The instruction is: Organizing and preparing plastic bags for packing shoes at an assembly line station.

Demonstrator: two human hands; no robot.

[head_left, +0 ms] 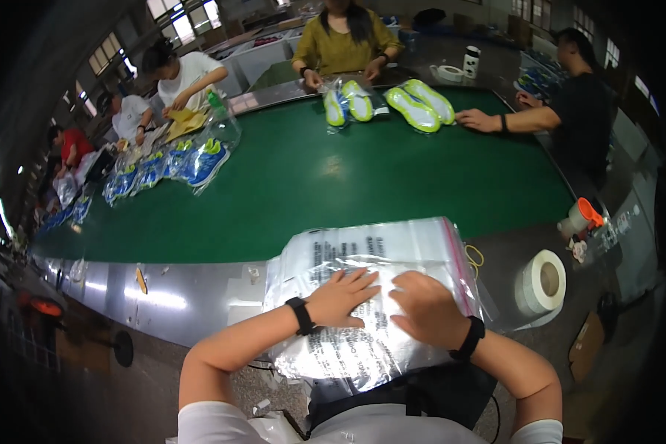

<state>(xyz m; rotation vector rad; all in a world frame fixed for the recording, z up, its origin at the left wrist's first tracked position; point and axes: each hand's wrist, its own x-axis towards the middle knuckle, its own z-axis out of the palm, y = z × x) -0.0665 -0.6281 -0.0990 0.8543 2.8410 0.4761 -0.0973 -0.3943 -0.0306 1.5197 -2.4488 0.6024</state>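
Left hand [342, 297] lies spread flat and right hand [427, 308] curled, both on the stack of clear plastic bags [377, 255] on the worktop [200, 296].

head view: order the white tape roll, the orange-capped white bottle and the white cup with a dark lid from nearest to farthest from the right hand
From the right hand:
1. White tape roll, just to its right on the grey counter.
2. Orange-capped white bottle, lying farther right, by the green belt's edge.
3. White cup with a dark lid, upright at the far side.
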